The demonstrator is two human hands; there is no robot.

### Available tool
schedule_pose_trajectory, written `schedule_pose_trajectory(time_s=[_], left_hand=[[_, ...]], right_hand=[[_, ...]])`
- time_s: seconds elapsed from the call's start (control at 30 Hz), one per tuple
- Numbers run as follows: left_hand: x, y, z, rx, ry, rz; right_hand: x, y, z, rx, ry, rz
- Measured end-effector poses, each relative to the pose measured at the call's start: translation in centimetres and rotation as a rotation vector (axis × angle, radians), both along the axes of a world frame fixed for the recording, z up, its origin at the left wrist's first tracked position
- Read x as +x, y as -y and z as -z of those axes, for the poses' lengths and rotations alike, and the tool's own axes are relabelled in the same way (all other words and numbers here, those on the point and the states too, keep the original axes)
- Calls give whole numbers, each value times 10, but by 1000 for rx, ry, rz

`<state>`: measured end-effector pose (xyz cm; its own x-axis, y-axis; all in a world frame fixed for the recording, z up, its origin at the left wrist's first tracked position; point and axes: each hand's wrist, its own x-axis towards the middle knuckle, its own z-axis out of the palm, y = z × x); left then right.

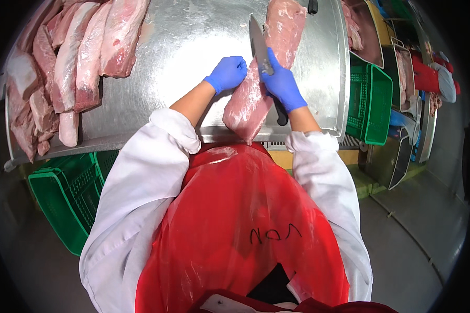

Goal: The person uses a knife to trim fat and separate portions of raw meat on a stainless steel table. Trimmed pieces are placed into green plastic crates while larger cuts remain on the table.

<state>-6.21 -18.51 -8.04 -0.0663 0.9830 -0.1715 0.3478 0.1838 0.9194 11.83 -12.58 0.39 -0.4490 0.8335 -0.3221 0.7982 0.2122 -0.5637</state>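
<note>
A long pork loin [287,32] lies lengthwise on the steel table in front of me, its near end close to the table's front edge. My right hand [283,86], in a blue glove, is closed round a knife [257,41] over the loin. The broad blade points away and a little left, flat side showing; the black handle's butt sticks out below my hand. My left hand [228,74], also blue-gloved, is curled into a fist beside the loin's left edge. Its curled fingers hide whatever may be inside.
Several long meat pieces [89,52] lie side by side on the left of the steel table [172,36]. Another black handle [312,6] shows at the far edge. Green crates stand low left [63,203] and right [371,104]. Metal bins with meat and another person [433,78] are farther right.
</note>
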Motion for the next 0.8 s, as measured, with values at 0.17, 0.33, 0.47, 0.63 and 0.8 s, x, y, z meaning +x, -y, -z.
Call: schedule_pose_trajectory(time_s=[0.17, 0.33, 0.47, 0.63, 0.8], left_hand=[[-16, -7, 4, 121, -167, 89], [-22, -6, -4, 118, -139, 148], [-33, -8, -10, 141, -196, 232], [-53, -4, -4, 74, -9, 176], [-66, -6, -25, 72, 33, 158]], right_hand=[[-2, 70, -41, -263, 63, 42], [-12, 95, -32, -234, 44, 94], [-43, 91, -29, -124, 148, 36], [-34, 145, -38, -88, 156, -40], [-50, 116, -27, -133, 154, 26]])
